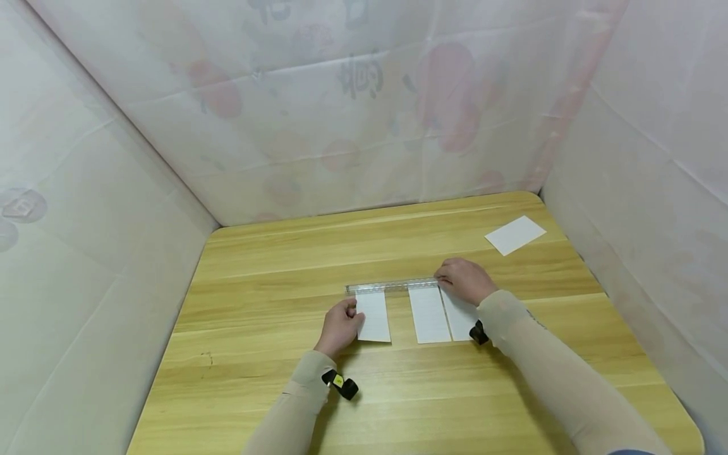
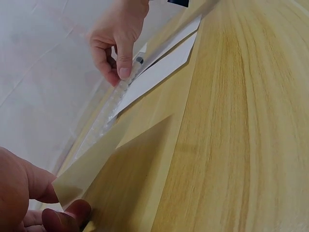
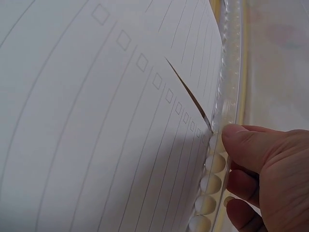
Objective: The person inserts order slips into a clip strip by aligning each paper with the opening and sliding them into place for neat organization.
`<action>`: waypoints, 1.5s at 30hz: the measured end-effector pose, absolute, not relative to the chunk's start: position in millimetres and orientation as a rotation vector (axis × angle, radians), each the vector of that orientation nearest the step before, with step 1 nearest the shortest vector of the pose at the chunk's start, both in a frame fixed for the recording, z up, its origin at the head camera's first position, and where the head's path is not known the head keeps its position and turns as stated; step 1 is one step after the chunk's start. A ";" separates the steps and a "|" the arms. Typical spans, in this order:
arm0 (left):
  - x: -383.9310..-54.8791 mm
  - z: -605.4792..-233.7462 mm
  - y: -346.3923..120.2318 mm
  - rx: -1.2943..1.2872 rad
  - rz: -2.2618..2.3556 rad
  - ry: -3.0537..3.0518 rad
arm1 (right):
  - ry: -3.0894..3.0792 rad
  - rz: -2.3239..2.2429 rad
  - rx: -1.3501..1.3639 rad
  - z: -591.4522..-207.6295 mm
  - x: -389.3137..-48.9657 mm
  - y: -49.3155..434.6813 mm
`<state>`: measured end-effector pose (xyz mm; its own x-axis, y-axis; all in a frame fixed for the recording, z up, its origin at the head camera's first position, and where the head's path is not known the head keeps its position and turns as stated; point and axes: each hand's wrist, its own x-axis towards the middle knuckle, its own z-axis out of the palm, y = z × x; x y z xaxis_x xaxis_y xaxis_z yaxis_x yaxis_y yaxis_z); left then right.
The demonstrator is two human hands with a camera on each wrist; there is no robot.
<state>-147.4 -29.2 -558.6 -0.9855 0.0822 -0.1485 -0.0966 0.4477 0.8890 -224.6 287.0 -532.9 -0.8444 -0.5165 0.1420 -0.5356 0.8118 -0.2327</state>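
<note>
A clear plastic ruler (image 1: 396,286) with a scalloped edge lies crosswise along the top ends of three white lined sheets. My right hand (image 1: 466,281) pinches its right end, with the thumb on top in the right wrist view. Between thumb and finger, my left hand (image 1: 340,323) pinches the left edge of the left sheet (image 1: 373,319). That sheet is partly raised off the wood in the left wrist view. Across a gap lie the middle sheet (image 1: 430,316) and, close beside it, the right sheet (image 1: 459,319), partly hidden under my right hand. Small printed boxes show on the paper (image 3: 111,96).
Another white sheet (image 1: 515,236) lies apart at the table's back right. The wooden table (image 1: 256,284) has fabric walls (image 1: 364,126) at its back and both sides. A black strap with a camera (image 1: 341,383) is on my left wrist.
</note>
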 end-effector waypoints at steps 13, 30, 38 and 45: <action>-147.0 -561.5 -26.1 0.013 1.586 2.493 | -2.924 0.429 0.822 -533.1 -220.2 287.1; -146.0 -558.9 -16.7 0.045 1.572 2.515 | -2.920 0.422 0.826 -531.7 -218.9 291.3; -146.1 -558.9 -14.8 0.046 1.576 2.527 | -2.922 0.429 0.824 -531.9 -219.1 291.5; -146.1 -559.5 -14.0 0.043 1.577 2.521 | -2.921 0.439 0.829 -533.8 -219.2 290.4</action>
